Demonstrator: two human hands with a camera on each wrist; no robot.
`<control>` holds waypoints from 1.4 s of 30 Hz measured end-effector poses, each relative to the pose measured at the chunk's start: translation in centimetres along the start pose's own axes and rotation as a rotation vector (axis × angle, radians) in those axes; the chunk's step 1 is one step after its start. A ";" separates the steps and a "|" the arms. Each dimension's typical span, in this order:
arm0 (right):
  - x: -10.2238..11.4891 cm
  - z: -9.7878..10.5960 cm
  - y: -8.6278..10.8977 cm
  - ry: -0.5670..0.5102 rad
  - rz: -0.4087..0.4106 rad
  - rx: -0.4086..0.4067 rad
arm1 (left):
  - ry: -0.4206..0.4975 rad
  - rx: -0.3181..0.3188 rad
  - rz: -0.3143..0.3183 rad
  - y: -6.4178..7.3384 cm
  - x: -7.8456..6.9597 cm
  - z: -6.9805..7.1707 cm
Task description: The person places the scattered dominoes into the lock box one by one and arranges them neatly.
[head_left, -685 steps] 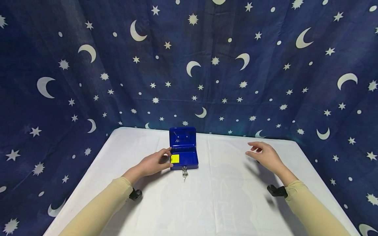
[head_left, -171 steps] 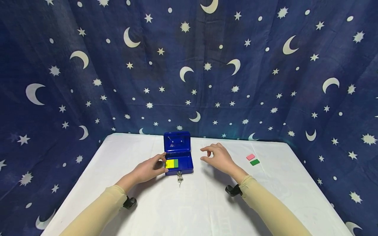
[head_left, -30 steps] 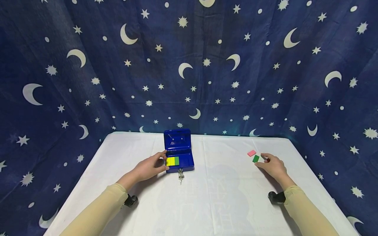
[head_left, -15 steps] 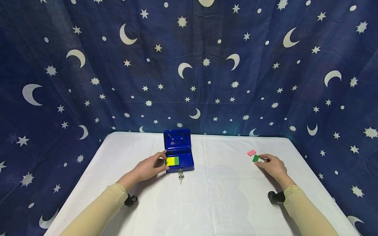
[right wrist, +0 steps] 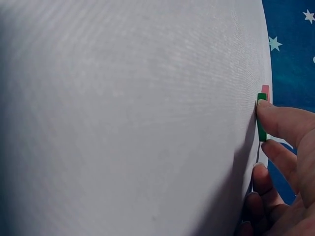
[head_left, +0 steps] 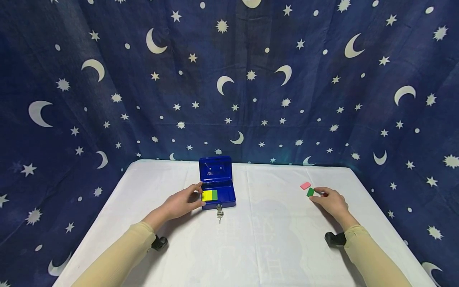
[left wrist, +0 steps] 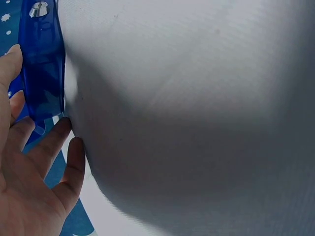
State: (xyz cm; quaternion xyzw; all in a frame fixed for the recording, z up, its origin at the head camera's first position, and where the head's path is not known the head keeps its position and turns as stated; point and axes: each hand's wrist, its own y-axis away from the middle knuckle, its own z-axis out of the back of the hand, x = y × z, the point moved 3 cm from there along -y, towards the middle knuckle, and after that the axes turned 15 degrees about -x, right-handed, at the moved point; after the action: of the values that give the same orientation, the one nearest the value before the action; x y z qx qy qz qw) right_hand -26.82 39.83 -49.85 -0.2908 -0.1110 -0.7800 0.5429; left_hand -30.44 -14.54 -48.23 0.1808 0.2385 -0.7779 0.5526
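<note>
An open blue cash box (head_left: 226, 205) stands on the white table, its lid (head_left: 215, 169) raised at the back. Yellow blocks (head_left: 206, 195) and a green one (head_left: 214, 195) lie side by side at the left inside it. My left hand (head_left: 181, 202) holds the box's left end, thumb near the front corner and index finger farther back. Out to the right, my right hand (head_left: 331, 202) pinches a small green block (head_left: 310, 192) between thumb and index finger. Just behind that block lies a pink one (head_left: 305, 185), partly hidden in the right wrist view.
A lock with a key (head_left: 220, 213) hangs at the box's front. White cloth (head_left: 272, 239) covers the table, and a dark blue curtain (head_left: 251, 99) with moons and stars rises behind it.
Since the oldest frame, a green block has joined the yellow ones, and pink and green blocks have appeared at right. Over the last second, my right index finger has closed onto the green block.
</note>
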 end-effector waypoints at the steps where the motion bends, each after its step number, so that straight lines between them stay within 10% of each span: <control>1: 0.0 0.0 0.0 0.001 -0.002 0.000 | 0.002 -0.002 -0.004 0.0 0.0 0.0; 42: 0.8 0.1 0.1 0.069 0.179 -0.083 | -0.027 0.027 -0.012 -0.4 -0.3 0.4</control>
State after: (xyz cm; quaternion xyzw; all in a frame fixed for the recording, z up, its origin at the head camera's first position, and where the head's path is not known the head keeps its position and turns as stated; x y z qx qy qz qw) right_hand -26.86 39.21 -49.38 -0.2945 -0.0336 -0.7420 0.6013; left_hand -30.73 -14.43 -47.73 0.1765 0.2215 -0.7868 0.5484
